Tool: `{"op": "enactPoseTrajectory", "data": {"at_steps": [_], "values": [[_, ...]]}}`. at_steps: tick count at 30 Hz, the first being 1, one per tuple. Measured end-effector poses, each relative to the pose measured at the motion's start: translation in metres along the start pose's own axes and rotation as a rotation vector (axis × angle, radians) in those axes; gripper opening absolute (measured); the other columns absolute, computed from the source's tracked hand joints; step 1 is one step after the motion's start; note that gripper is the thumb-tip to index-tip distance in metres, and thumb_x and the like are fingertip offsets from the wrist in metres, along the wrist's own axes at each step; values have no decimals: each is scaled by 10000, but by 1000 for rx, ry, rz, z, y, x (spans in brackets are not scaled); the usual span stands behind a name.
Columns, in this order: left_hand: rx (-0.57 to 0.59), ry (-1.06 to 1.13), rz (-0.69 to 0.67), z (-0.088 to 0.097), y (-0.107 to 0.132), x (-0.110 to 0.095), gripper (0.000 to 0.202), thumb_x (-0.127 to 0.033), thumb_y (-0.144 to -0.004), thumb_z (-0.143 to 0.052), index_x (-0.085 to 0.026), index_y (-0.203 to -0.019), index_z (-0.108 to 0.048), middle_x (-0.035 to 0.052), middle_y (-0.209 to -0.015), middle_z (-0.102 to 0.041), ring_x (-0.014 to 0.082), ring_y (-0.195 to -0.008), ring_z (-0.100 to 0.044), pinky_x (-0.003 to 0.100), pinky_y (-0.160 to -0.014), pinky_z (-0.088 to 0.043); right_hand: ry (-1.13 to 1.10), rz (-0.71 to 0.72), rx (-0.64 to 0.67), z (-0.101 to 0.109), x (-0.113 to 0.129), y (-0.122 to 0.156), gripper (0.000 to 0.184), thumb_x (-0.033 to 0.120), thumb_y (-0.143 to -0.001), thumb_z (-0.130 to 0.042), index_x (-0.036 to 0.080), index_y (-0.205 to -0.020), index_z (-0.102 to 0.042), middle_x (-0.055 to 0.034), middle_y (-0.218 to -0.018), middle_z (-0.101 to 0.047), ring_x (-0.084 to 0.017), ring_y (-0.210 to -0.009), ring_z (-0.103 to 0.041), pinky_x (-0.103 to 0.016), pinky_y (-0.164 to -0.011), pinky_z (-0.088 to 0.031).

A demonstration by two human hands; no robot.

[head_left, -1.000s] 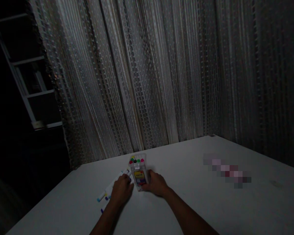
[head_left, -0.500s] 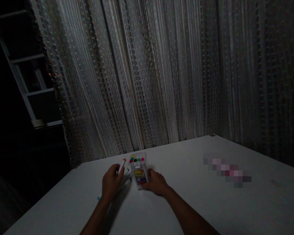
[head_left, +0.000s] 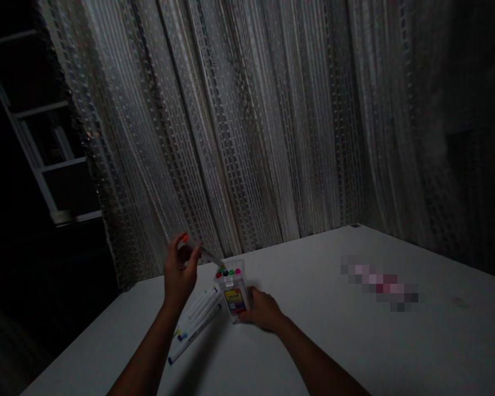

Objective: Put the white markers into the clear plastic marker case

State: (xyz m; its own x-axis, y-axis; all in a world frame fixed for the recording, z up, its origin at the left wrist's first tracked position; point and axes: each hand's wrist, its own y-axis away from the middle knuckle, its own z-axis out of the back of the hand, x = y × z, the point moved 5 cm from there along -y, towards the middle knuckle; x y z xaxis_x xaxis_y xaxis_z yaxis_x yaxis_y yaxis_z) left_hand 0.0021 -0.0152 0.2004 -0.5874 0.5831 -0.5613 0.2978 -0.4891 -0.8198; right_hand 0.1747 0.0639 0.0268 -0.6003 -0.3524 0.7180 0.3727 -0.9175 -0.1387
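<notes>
A clear plastic marker case (head_left: 238, 291) with a yellow label stands on the white table. Several markers with coloured ends, red, black, green and pink among them, sit upright in it. My right hand (head_left: 266, 309) is closed around the case's lower right side. My left hand (head_left: 181, 269) is raised left of the case, pinching an orange-ended marker (head_left: 192, 242). This marker slants down to the right, its lower end by the case's open top; whether it touches is unclear. Below the left hand several loose white markers (head_left: 200, 313) lie in a bunch, some with blue ends.
The white table (head_left: 305, 341) reaches back to a pale patterned curtain (head_left: 247, 137). A pixelated pinkish patch (head_left: 379, 283) lies on the table's right part. At the left is a dark window frame (head_left: 45, 165).
My left hand has risen and turned, tilting the orange-ended marker toward the case's top. The loose markers beneath show more fully. My right hand stays on the case.
</notes>
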Motion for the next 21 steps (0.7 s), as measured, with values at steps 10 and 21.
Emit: {"op": "enactPoseTrajectory", "data": {"at_steps": [10,21], "values": [[230,-48,77,-38,6,14,451,-428,-798,-576,-158,-1158,-544,-30,-664,-571,137,-658,-596,239,-631,-474,-11,-2,18,-1,0,-1,682,521,-489,-804,219,-1064,-592,-75,-1069,-700,-291,-964,-651,-289,-665,-429],[449,-170,186,-53,19,50,460,-489,-771,-525,-112,-981,-685,102,-866,-720,220,-749,-653,322,-668,-515,19,-6,25,0,1,0,677,507,-510,-800,223,-1083,-580,-77,-1078,-697,-294,-981,-651,-297,-696,-444]]}}
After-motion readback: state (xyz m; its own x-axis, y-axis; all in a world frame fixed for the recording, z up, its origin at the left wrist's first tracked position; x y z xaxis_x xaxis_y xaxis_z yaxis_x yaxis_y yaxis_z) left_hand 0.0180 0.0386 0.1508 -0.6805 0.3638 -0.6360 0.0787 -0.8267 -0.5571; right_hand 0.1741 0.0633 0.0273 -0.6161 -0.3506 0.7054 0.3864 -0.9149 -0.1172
